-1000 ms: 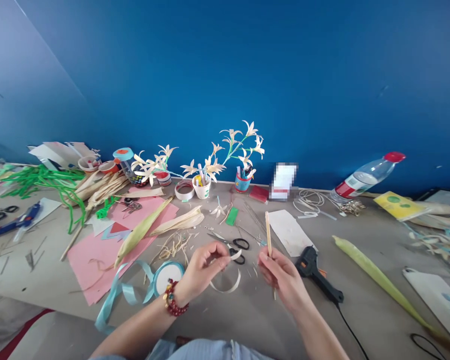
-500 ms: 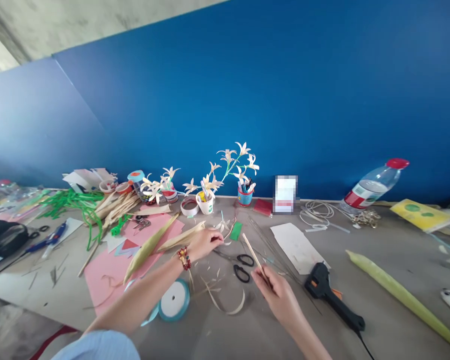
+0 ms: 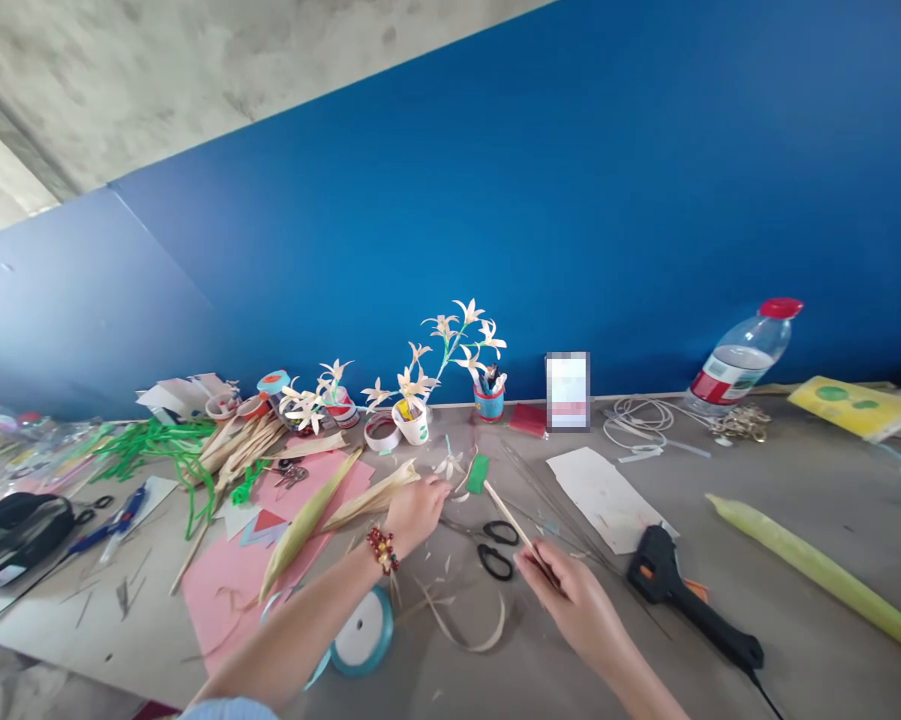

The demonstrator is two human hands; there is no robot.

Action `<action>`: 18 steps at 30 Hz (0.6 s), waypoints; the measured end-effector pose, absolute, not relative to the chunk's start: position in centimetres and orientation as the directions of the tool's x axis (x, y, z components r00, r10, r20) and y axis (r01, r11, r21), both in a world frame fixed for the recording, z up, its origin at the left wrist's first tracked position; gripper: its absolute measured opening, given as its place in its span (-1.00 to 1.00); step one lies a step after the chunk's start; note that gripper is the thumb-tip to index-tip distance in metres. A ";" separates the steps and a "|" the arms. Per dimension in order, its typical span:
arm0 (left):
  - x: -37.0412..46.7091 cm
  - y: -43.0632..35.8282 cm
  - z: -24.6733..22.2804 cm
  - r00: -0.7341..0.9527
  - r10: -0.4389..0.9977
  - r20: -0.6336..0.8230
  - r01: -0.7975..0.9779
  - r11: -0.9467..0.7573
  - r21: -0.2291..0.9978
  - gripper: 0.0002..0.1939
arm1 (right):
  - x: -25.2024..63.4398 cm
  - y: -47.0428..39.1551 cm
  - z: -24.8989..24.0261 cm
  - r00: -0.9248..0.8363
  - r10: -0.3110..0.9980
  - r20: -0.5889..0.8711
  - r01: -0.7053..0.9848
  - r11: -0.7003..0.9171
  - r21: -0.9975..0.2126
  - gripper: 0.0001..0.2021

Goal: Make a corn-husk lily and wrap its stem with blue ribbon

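Note:
My right hand [image 3: 562, 585] is closed around a thin, pale wooden stick [image 3: 508, 513], which slants up to the left. My left hand [image 3: 418, 510], with a beaded bracelet at the wrist, is low over the table with bent fingers drawn together; whatever is at the fingertips is hidden. Black-handled scissors [image 3: 498, 562] lie between the hands, their blades pointing toward my left fingers. Just beyond those fingers are a small pale flower [image 3: 448, 463] and a green piece [image 3: 478, 474]. A curled pale strip [image 3: 487, 635] lies in front of the scissors.
A blue ribbon spool [image 3: 361, 632] sits beside my left forearm. To the right lie a black glue gun [image 3: 682, 590], a white card [image 3: 607, 495] and a long green husk [image 3: 817, 575]. Cups with pale flowers [image 3: 412, 424] and a tilted bottle [image 3: 742, 365] stand along the blue wall.
The camera view has tilted. My left hand has moved slightly toward the small flower, its fingers now pointing more downward. My right hand still holds the stick.

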State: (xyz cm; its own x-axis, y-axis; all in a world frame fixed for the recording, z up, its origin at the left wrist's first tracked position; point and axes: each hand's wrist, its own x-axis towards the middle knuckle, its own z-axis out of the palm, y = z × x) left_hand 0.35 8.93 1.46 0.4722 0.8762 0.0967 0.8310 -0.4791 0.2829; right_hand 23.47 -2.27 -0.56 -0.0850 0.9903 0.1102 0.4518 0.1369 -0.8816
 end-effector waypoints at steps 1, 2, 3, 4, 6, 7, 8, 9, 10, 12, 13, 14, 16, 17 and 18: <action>0.2 8.8 1.7 0.460 0.880 0.117 0.833 -0.474 0.285 -0.70 | 23.5 -2.3 -0.6 -0.075 0.991 0.114 0.449 0.136 -0.883 -0.61; 0.0 8.6 2.0 0.447 0.884 0.138 0.834 -0.467 0.292 -0.72 | 23.6 -2.2 -0.6 -0.060 0.991 0.118 0.443 0.133 -0.887 -0.62; -0.4 8.3 2.3 0.436 0.886 0.155 0.834 -0.463 0.301 -0.73 | 23.7 -2.2 -0.6 -0.044 0.992 0.120 0.436 0.127 -0.891 -0.62; -0.8 8.0 2.6 0.430 0.888 0.166 0.832 -0.460 0.310 -0.75 | 23.8 -2.2 -0.5 -0.028 0.992 0.119 0.431 0.119 -0.894 -0.62; -1.8 7.2 3.1 0.405 0.896 0.179 0.833 -0.443 0.332 -0.76 | 24.0 -2.1 -0.1 -0.016 0.993 0.113 0.444 0.108 -0.890 -0.62; -2.4 6.6 3.3 0.394 0.901 0.181 0.833 -0.433 0.345 -0.76 | 24.1 -2.1 0.1 -0.016 0.994 0.112 0.463 0.107 -0.880 -0.61; -3.0 6.1 3.5 0.385 0.906 0.176 0.832 -0.423 0.359 -0.77 | 24.2 -2.1 0.4 -0.020 0.993 0.116 0.487 0.111 -0.866 -0.59; -3.6 5.4 3.7 0.379 0.910 0.168 0.830 -0.415 0.373 -0.76 | 24.3 -2.1 0.7 -0.020 0.992 0.126 0.513 0.119 -0.850 -0.58; -4.3 4.7 3.9 0.376 0.913 0.158 0.827 -0.408 0.387 -0.75 | 24.4 -2.2 0.9 -0.019 0.990 0.139 0.538 0.128 -0.833 -0.57; -5.6 3.2 4.5 0.391 0.909 0.145 0.810 -0.414 0.415 -0.74 | 24.5 -2.4 1.4 -0.022 0.987 0.156 0.585 0.139 -0.799 -0.58; -6.2 2.4 4.9 0.414 0.902 0.123 0.803 -0.426 0.418 -0.75 | 24.5 -2.6 1.6 -0.028 0.987 0.157 0.609 0.142 -0.780 -0.59; -6.7 1.6 5.2 0.424 0.899 0.107 0.805 -0.428 0.410 -0.75 | 24.5 -2.8 1.8 -0.036 0.987 0.156 0.635 0.143 -0.759 -0.60; -7.6 0.0 6.0 0.444 0.893 0.076 0.798 -0.432 0.421 -0.76 | 24.7 -3.4 2.0 -0.056 0.986 0.157 0.687 0.152 -0.711 -0.63; -7.8 -0.8 6.3 0.464 0.883 0.073 0.783 -0.447 0.433 -0.81 | 24.8 -3.7 2.0 -0.070 0.985 0.159 0.709 0.161 -0.687 -0.64; -7.9 -1.5 6.5 0.490 0.868 0.078 0.769 -0.473 0.429 -0.85 | 24.9 -4.0 1.9 -0.083 0.983 0.164 0.727 0.172 -0.664 -0.64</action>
